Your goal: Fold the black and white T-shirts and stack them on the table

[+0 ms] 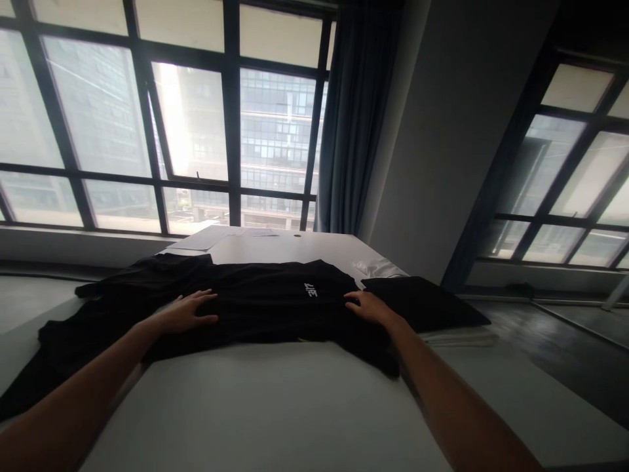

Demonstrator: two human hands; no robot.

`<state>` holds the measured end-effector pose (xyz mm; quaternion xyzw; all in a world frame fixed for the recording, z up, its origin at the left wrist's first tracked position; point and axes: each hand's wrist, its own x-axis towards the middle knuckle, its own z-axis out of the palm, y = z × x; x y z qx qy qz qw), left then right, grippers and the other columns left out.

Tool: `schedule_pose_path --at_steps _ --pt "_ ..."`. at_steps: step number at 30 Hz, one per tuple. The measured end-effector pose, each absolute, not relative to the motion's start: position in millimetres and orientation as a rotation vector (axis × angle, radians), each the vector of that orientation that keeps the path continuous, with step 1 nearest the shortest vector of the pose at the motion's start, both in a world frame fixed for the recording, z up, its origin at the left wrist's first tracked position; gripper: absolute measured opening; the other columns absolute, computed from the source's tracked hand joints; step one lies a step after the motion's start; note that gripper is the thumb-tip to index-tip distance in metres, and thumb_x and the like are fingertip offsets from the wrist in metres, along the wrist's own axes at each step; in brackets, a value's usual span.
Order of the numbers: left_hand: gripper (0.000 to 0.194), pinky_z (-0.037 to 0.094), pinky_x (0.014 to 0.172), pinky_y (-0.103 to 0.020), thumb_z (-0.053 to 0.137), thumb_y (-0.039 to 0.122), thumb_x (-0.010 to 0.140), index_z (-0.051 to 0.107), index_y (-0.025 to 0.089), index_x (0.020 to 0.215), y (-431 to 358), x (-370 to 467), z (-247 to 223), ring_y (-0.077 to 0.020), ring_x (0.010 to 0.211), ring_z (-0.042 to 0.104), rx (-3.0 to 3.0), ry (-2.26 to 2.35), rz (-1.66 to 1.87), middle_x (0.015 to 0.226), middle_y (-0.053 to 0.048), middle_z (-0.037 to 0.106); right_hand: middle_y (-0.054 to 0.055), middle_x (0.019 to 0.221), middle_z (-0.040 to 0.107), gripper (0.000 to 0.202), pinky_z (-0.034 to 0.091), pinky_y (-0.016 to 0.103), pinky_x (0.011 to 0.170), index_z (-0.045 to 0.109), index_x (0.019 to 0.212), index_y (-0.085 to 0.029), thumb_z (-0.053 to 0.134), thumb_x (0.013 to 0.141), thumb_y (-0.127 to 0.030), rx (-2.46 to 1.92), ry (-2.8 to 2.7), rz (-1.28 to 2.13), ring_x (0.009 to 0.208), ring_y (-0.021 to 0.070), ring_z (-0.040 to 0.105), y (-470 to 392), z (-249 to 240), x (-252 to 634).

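A black T-shirt [265, 301] with white lettering lies spread sideways across the white table. My left hand [184, 313] rests on the shirt's left part, fingers stretched and apart. Over at the shirt's right end, by the lettering, my right hand [368, 307] lies on the cloth with its fingers spread. Neither hand grips the fabric. More dark cloth [88, 334] lies bunched at the left, and I cannot tell whether it belongs to the same shirt.
A folded black cloth [422, 301] sits on a pale folded stack [462, 337] at the right. Crumpled clear plastic [378, 267] lies behind it. Papers [201, 240] lie on the far part of the white table [275, 406], before the windows and a blue curtain [348, 131].
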<state>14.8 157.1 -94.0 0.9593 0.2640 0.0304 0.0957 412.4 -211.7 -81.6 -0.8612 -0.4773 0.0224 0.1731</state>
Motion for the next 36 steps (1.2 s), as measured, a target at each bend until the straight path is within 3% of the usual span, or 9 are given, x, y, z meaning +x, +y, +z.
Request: schedule_pose_path --at_steps 3,6,10,15,20,24,27,32,36 --pt "0.095 0.027 0.117 -0.048 0.055 0.077 0.071 0.036 0.032 0.152 159.3 6.3 -94.0 -0.0328 0.149 0.022 2.806 0.693 -0.055 0.163 -0.006 0.024 0.007 0.137 0.061 0.046 0.039 0.038 0.111 0.07 0.122 -0.026 0.074 0.078 -0.039 -2.307 -1.403 0.34 0.128 0.0281 0.054 -221.5 -82.0 413.4" --pt "0.089 0.018 0.119 -0.054 0.046 0.076 0.078 0.035 0.029 0.152 158.0 8.5 -97.0 -0.032 0.151 0.015 2.825 0.71 -0.005 0.164 -0.007 0.02 0.009 0.148 0.05 0.046 0.032 0.039 0.116 0.068 0.125 -0.022 0.071 0.08 -0.033 -2.295 -1.367 0.332 0.136 0.0274 0.046 -221.4 -86.5 410.6" --pt "0.086 0.02 0.118 -0.054 0.046 0.075 0.078 0.045 0.022 0.147 151.5 12.8 -90.7 -0.0342 0.147 0.028 2.83 0.74 0.127 0.161 -0.014 0.029 0.01 0.142 0.057 0.038 0.035 0.039 0.113 0.07 0.12 -0.02 0.066 0.082 -0.024 -2.285 -1.354 0.232 0.132 0.0271 0.051 -220.4 -79.3 402.6" --pt "0.059 0.043 0.104 -0.034 0.067 0.062 0.07 0.068 0.024 0.114 131.2 1.2 -61.1 -0.0289 0.122 0.056 2.745 0.454 0.052 0.138 -0.008 0.057 0.007 0.099 0.074 0.024 0.052 0.032 0.084 0.077 0.097 -0.021 0.072 0.075 -0.028 -2.241 -1.433 0.441 0.094 0.0236 0.067 -242.9 -44.0 389.3" --pt "0.031 0.049 0.077 -0.027 0.07 0.043 0.064 0.068 0.023 0.086 107.6 1.7 -47.0 -0.0211 0.088 0.061 2.724 0.474 -0.106 0.097 -0.001 0.063 0.003 0.09 0.07 0.045 0.046 0.025 0.061 0.075 0.093 -0.019 0.086 0.055 -0.042 -2.464 -1.497 0.713 0.075 0.019 0.063 -244.1 -27.7 359.5" --pt "0.027 0.045 0.067 -0.025 0.062 0.047 0.071 0.059 0.02 0.076 103.3 1.2 -39.9 -0.0171 0.073 0.055 2.634 0.438 -0.107 0.076 0.001 0.058 0.002 0.081 0.067 0.024 0.041 0.025 0.061 0.072 0.086 -0.017 0.073 0.071 -0.035 -2.43 -1.597 0.587 0.071 0.0162 0.058 -238.1 -22.2 346.5" --pt "0.035 0.044 0.067 -0.025 0.062 0.054 0.073 0.058 0.02 0.072 107.0 -8.0 -27.9 -0.0166 0.07 0.052 2.581 0.418 0.016 0.07 0.002 0.056 0.003 0.083 0.066 0.032 0.043 0.026 0.067 0.072 0.093 -0.015 0.063 0.082 -0.043 -2.171 -1.544 0.523 0.073 0.0156 0.057 -248.0 -10.1 351.6" --pt "0.035 0.046 0.068 -0.026 0.07 0.054 0.068 0.067 0.02 0.071 118.0 -23.5 -18.7 -0.0184 0.071 0.056 2.47 0.411 -0.088 0.07 0.0 0.064 0.004 0.084 0.066 0.049 0.045 0.027 0.071 0.073 0.104 -0.013 0.068 0.078 -0.054 -1.88 -1.416 0.699 0.076 0.0149 0.058 -270.0 2.1 367.1" --pt "0.03 0.051 0.074 -0.029 0.073 0.046 0.063 0.077 0.024 0.083 130.6 -31.2 -29.2 -0.0233 0.079 0.063 2.429 0.506 -0.157 0.079 -0.001 0.071 0.005 0.085 0.069 0.051 0.05 0.03 0.071 0.07 0.115 -0.015 0.074 0.073 -0.043 -1.887 -1.325 1.021 0.074 0.0165 0.063 -270.4 -11.7 381.9"
